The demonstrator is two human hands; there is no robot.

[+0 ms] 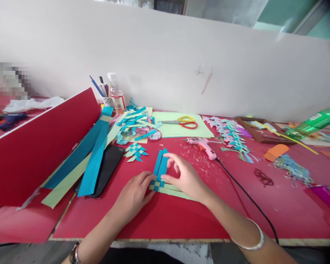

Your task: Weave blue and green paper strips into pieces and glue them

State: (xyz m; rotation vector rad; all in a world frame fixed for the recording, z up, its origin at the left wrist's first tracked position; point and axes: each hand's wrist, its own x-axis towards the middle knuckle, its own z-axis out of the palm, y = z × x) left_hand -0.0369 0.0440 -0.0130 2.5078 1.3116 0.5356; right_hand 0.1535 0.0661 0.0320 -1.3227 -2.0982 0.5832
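Note:
A small checkered weave (pixel 156 186) of blue and pale-green paper strips lies flat on the red table in front of me. Two blue strips (pixel 160 165) run away from it, and pale-green strips (pixel 177 193) stretch to the right. My left hand (pixel 136 189) steadies the weave at its left edge, fingertips and thumb on either side of the corner. Over the right side is my right hand (pixel 185 178), its index finger touching the far part of a blue strip and its thumb low near the weave, the two spread apart. The other right fingers are curled.
Behind lie a finished woven piece (pixel 136 151), a pile of paper scraps (pixel 134 124), scissors (pixel 181 122) and a pink glue gun (pixel 202 145) with its black cable. A phone (pixel 108 170) under long strips and a red board (pixel 44 154) are left; a green bottle (pixel 316 121) is right.

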